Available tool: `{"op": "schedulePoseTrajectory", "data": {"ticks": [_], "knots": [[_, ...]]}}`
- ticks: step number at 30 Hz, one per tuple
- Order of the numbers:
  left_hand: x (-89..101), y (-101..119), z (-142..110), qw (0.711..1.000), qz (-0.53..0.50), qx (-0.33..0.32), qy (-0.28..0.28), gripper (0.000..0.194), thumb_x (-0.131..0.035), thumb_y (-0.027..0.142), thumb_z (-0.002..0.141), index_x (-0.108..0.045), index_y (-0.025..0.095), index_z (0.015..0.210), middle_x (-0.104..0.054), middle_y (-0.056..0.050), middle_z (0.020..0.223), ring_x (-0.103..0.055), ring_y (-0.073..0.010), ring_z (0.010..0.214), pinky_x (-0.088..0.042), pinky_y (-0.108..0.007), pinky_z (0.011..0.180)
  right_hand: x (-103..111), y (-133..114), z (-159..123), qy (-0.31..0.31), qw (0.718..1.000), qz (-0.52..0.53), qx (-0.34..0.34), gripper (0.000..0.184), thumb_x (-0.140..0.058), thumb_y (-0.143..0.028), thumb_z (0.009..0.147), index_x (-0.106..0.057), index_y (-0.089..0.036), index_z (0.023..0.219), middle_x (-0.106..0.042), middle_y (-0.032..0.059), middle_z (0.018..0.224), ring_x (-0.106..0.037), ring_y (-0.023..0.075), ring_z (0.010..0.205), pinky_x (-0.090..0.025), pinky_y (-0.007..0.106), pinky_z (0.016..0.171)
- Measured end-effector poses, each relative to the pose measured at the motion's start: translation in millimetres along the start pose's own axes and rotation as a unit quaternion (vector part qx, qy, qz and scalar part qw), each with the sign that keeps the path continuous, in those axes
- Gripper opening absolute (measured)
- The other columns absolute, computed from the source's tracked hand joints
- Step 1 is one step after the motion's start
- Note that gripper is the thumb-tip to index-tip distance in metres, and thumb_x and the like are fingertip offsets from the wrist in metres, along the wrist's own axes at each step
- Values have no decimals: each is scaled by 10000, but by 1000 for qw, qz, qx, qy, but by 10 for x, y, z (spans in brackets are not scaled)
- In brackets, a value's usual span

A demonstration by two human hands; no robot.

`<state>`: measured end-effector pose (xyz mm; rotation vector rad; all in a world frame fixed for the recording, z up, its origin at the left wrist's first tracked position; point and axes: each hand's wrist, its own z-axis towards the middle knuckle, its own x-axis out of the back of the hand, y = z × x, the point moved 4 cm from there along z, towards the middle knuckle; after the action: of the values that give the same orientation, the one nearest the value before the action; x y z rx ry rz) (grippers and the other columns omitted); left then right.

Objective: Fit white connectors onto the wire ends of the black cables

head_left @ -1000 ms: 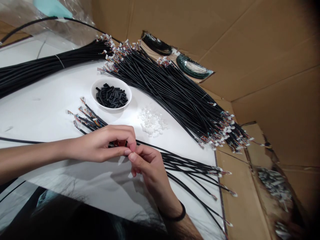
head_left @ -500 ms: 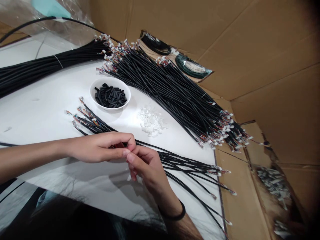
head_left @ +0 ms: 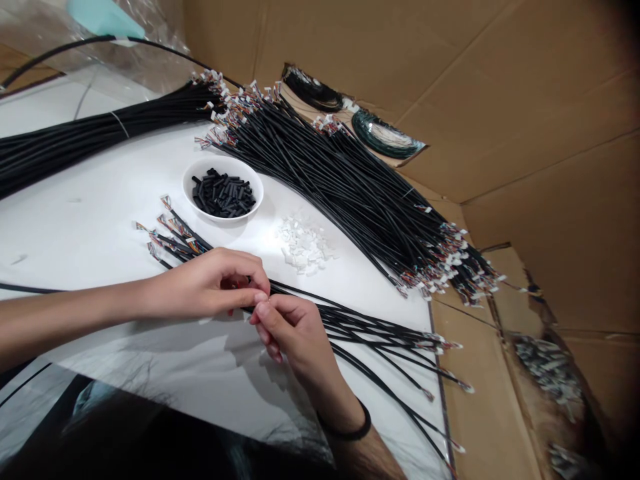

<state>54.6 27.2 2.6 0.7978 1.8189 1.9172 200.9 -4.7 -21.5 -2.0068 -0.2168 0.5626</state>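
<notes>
My left hand (head_left: 223,283) and my right hand (head_left: 293,330) meet above the table, thumb and forefinger of each pinched together. Their fingertips almost touch. Whatever sits between them is too small and too covered to make out. Behind and beneath the hands lies a loose row of black cables (head_left: 360,322) with coloured wires and small white connectors at both ends; my hands hide its middle. A white bowl (head_left: 187,190) beyond my left hand holds short black tube pieces (head_left: 225,193). Small clear-white pieces (head_left: 305,243) lie in a pile beyond my right hand.
A large stack of black cables (head_left: 330,180) runs diagonally across the back of the table. Another tied bundle (head_left: 100,130) lies at the left. Cardboard (head_left: 500,120) walls the back and right, with coiled wire (head_left: 385,137) showing at a cut-out. Clear plastic (head_left: 125,73) lies back left.
The left hand's knuckles have risen and its fingers are more arched. Both hands still pinch at nearly the same spot, and the right hand has barely shifted.
</notes>
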Motion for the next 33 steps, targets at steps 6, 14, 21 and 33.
{"op": "schedulePoseTrajectory", "data": {"ticks": [6,14,21,33], "knots": [[36,124,16,992,99,-78,23,169,-584,137,916,-649,142,761,-632,-15,780,-591,-103,710,-460,-183,652,-10,20,24,6,1000,-13,0,396,-698,-516,827,-656,-147,690,-514,-60,491,-374,37,349,-273,177,338],[-52,77,-12,999,10,24,44,232,-513,290,956,-522,155,768,-559,10,729,-523,-114,659,-425,-210,603,-48,8,37,-2,998,-53,30,425,-680,-555,816,-619,-149,705,-519,-48,528,-411,56,399,-329,181,376],[-63,17,-20,993,-77,50,72,348,-553,451,939,-470,173,747,-539,17,681,-489,-118,628,-377,-221,572,-108,-9,57,32,989,-111,97,393,-587,-496,891,-554,-174,668,-478,-49,537,-382,70,429,-300,212,425],[-2,-22,-7,988,29,-2,150,253,-476,344,947,-446,180,758,-484,12,720,-456,-144,676,-367,-255,638,-240,-109,6,119,847,-377,356,306,-444,-198,933,-378,-201,634,-437,-24,588,-410,103,530,-277,249,515]]}}
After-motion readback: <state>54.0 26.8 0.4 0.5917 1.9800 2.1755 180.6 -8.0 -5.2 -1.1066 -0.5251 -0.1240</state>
